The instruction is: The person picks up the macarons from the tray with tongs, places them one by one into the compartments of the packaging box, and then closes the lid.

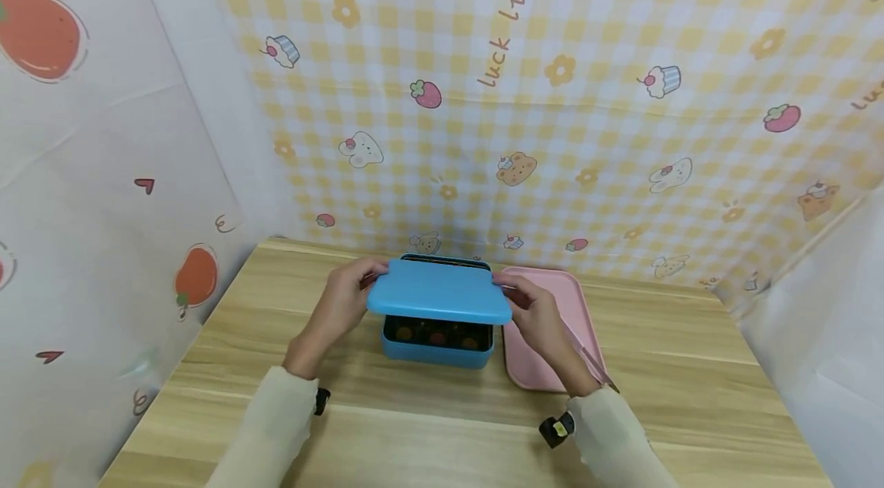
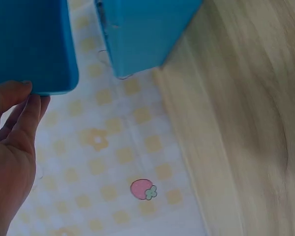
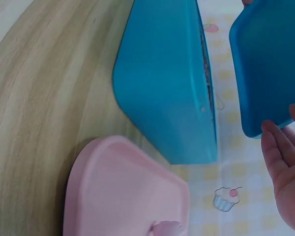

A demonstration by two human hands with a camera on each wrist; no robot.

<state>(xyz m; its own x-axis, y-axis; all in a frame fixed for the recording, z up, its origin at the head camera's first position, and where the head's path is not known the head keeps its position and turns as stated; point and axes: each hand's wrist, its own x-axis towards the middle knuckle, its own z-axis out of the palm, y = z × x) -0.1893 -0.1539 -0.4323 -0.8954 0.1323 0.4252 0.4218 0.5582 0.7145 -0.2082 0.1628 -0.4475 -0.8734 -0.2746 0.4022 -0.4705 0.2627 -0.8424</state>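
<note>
A blue lid (image 1: 442, 290) is held above a blue box (image 1: 437, 354), tilted and apart from its rim. My left hand (image 1: 345, 295) grips the lid's left edge, with the thumb and fingers pinching its rim in the left wrist view. At the opposite edge my right hand (image 1: 540, 313) pinches the lid between thumb and fingers; the right wrist view shows the lid's hollow underside (image 3: 270, 64). Through the front gap, several round items (image 1: 437, 337) show inside the dark interior, too dim to identify. The lid hides the rest of the contents.
A pink tray (image 1: 521, 373) lies right of the box, partly under my right forearm. A pink object (image 3: 167, 228) rests on it, and a thin long object (image 1: 597, 367) crosses its right edge. The wooden table (image 1: 414, 450) meets a checkered cloth (image 1: 587, 127) behind.
</note>
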